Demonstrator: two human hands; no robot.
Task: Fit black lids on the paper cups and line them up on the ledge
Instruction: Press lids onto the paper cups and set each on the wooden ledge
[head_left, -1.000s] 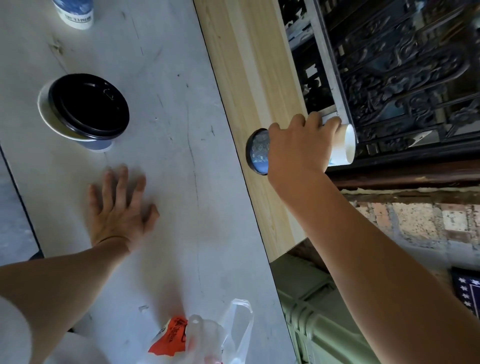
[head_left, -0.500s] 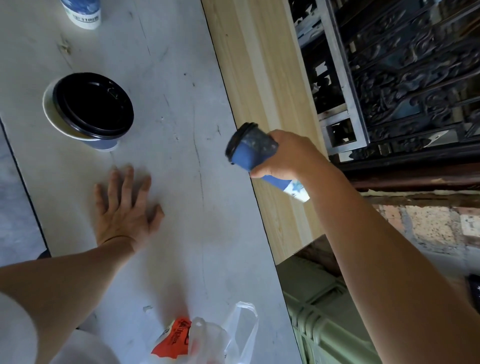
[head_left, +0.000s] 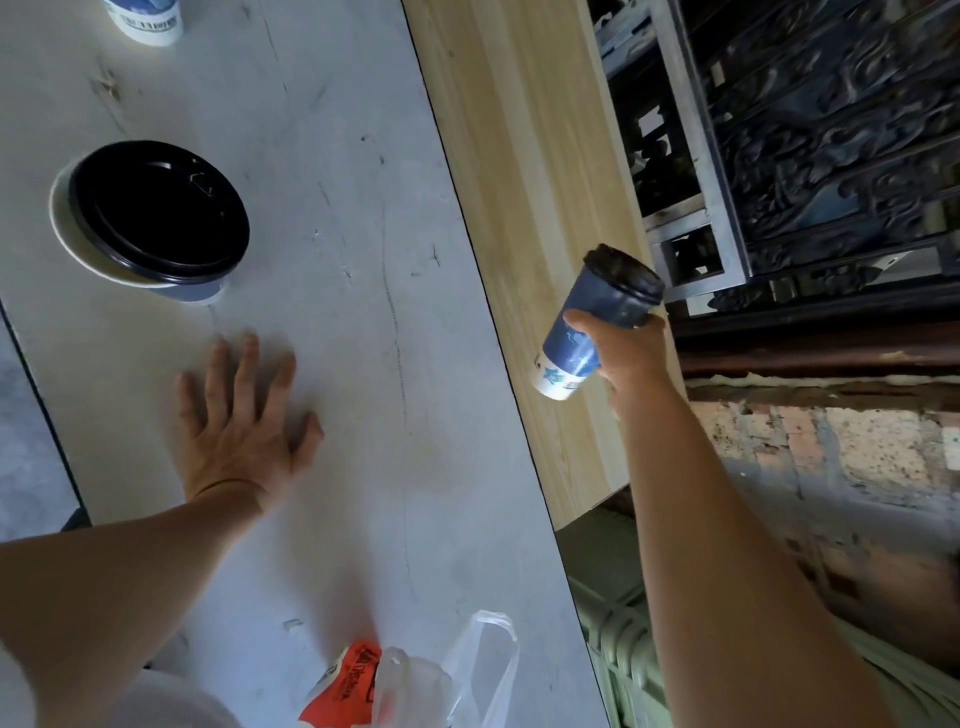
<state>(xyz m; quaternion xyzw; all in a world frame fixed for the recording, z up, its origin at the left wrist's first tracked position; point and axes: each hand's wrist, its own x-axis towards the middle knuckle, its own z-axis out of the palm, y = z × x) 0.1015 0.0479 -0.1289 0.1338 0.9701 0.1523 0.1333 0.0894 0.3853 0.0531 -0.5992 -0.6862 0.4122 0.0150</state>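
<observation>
The right hand (head_left: 621, 353) grasps a lidded cup (head_left: 592, 322) tilted above the wooden ledge (head_left: 519, 156), probably to stand it there. The left hand (head_left: 244, 431) lies flat on the table (head_left: 337, 260), bracing.

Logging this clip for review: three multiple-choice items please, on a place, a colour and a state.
1. Where does the left hand rest? A. grey table B. wooden ledge C. plastic bag
2. Colour of the lid on the held cup? A. white B. black C. red
3. How is the held cup? A. standing on the ledge B. lying on the table C. tilted in the right hand
Answers: A, fingers spread flat on the table; B, the lid is black; C, the right hand grips it aslant.
</observation>
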